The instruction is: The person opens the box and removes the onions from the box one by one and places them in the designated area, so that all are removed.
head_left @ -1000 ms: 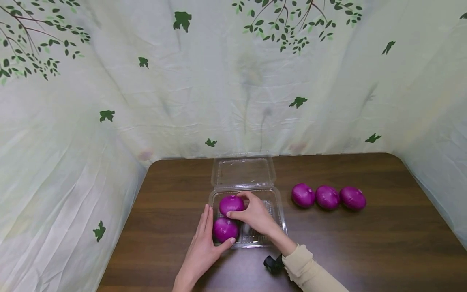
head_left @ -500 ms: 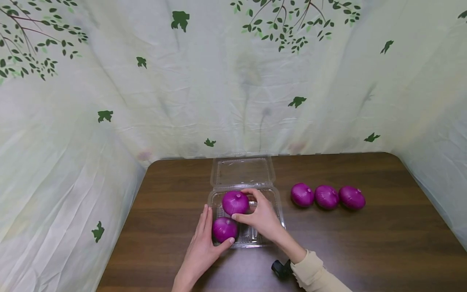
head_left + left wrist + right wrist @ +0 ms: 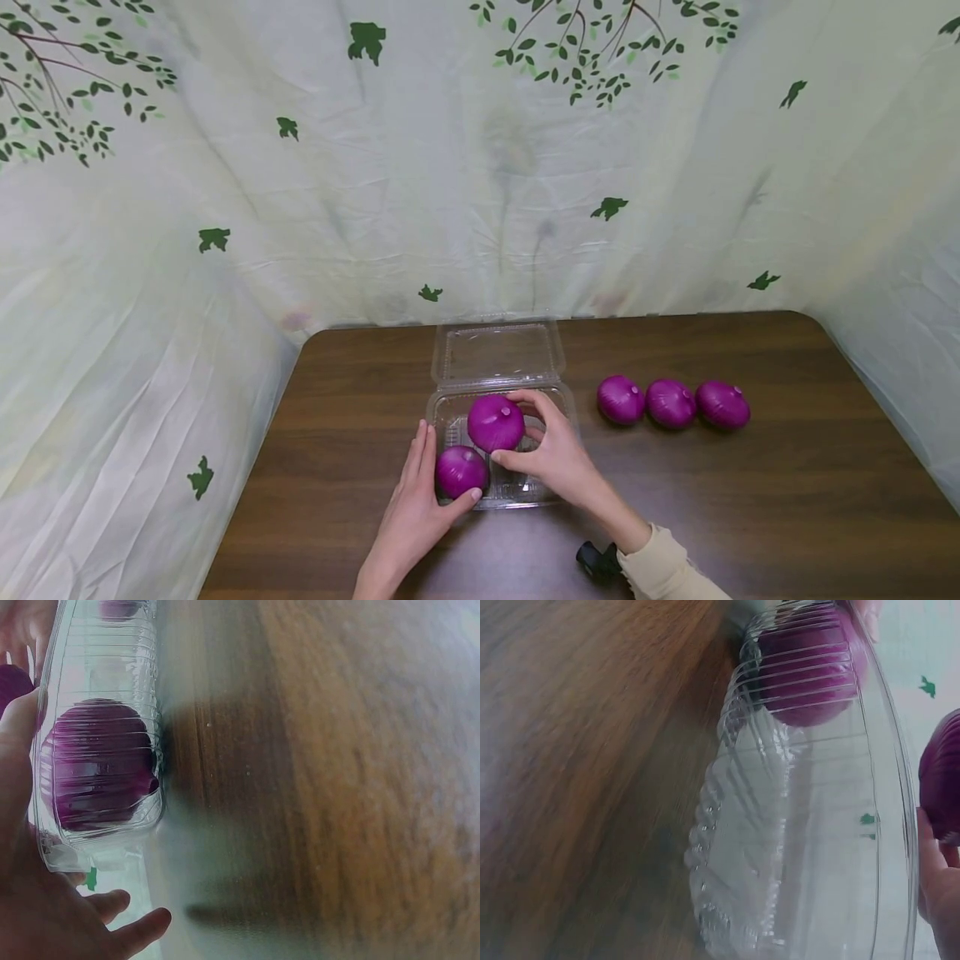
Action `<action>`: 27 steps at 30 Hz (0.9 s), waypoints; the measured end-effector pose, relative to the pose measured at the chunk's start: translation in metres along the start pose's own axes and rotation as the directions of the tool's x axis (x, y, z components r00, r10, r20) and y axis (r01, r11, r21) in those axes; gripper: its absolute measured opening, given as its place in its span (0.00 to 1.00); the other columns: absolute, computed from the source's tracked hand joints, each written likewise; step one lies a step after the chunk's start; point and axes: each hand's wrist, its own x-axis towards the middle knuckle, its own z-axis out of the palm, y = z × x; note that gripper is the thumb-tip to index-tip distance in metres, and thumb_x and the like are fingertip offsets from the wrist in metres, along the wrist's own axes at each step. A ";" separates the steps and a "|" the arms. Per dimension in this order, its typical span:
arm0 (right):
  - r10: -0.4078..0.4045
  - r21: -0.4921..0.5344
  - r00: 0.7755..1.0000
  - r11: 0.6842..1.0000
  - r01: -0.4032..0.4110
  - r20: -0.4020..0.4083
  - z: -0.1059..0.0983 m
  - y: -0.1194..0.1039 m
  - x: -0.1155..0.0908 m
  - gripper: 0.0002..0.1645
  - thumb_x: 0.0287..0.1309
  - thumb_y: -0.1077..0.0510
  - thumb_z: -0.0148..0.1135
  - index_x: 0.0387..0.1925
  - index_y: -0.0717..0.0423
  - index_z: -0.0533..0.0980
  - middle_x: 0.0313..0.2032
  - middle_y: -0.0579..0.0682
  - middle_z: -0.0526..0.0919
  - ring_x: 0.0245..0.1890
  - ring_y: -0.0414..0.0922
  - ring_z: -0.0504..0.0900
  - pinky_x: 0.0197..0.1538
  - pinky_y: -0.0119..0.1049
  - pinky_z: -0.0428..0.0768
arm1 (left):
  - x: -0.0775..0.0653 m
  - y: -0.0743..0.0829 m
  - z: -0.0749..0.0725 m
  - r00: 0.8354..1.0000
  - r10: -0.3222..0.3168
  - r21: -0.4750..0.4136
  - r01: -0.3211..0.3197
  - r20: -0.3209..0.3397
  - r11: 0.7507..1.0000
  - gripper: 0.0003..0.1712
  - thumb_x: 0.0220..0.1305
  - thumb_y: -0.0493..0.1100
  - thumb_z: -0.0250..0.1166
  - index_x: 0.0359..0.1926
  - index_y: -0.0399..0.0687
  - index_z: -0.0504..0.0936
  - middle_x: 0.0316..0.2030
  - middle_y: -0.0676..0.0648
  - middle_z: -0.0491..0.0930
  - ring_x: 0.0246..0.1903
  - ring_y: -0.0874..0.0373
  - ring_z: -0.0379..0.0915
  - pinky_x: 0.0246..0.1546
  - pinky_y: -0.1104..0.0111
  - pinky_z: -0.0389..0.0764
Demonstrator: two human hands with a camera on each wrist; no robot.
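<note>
A clear plastic clamshell container [image 3: 517,504] sits on the table with its lid [image 3: 498,354] folded back. In its front left lies a red onion [image 3: 461,472], seen through the ribbed wall in the left wrist view. My left hand [image 3: 408,525] rests along the container's left side with straight fingers, the thumb at the front rim. My right hand [image 3: 555,458] grips another red onion [image 3: 495,423] between thumb and fingers, over the container. The right wrist view places this held onion [image 3: 941,780] above the rim, clear of the base.
Three more red onions, left [image 3: 621,400], middle [image 3: 671,404] and right [image 3: 723,406], stand in a row right of the container. A black object [image 3: 597,561] shows by the right sleeve [image 3: 663,562]. Leaf-printed cloth [image 3: 465,167] hangs behind the brown table [image 3: 345,400].
My right hand has lifted the onion out of the container's back left and moved it slightly right and toward me. My left hand and the front onion have stayed put.
</note>
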 end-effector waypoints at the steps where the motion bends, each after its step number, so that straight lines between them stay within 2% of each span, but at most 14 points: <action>1: -0.015 -0.005 1.000 1.000 0.015 -0.001 -0.002 -0.001 -0.001 0.45 0.39 0.63 0.82 0.60 0.48 0.70 0.58 0.49 0.72 0.58 0.49 0.73 0.56 0.40 0.78 | 0.000 0.000 0.000 1.000 -0.002 0.001 0.002 0.000 1.000 0.67 0.52 0.70 0.69 0.79 0.49 0.41 0.78 0.51 0.34 0.75 0.46 0.37 0.64 0.39 0.57; 8: -0.076 -0.031 0.997 0.997 0.076 0.012 -0.015 -0.002 -0.012 0.44 0.38 0.60 0.83 0.59 0.45 0.71 0.57 0.48 0.73 0.59 0.47 0.73 0.56 0.38 0.77 | -0.001 0.000 0.000 1.000 -0.004 0.006 0.004 -0.003 1.000 0.67 0.52 0.70 0.69 0.79 0.49 0.41 0.78 0.51 0.34 0.75 0.46 0.38 0.64 0.38 0.57; 14: -0.060 -0.063 0.998 0.996 0.060 0.001 -0.029 0.000 -0.024 0.45 0.37 0.57 0.84 0.59 0.42 0.71 0.57 0.46 0.74 0.59 0.46 0.73 0.58 0.38 0.76 | -0.001 0.000 -0.001 0.999 0.025 0.008 -0.025 -0.029 1.000 0.67 0.51 0.70 0.70 0.79 0.47 0.42 0.78 0.49 0.36 0.75 0.45 0.39 0.64 0.39 0.58; 27: -0.021 -0.043 0.998 0.999 0.019 -0.064 -0.054 0.006 -0.044 0.43 0.39 0.60 0.82 0.59 0.47 0.71 0.57 0.49 0.75 0.59 0.50 0.74 0.58 0.38 0.76 | -0.001 -0.002 0.000 1.000 0.024 0.002 -0.024 -0.018 1.000 0.68 0.51 0.72 0.68 0.79 0.47 0.41 0.78 0.50 0.35 0.75 0.47 0.38 0.64 0.40 0.58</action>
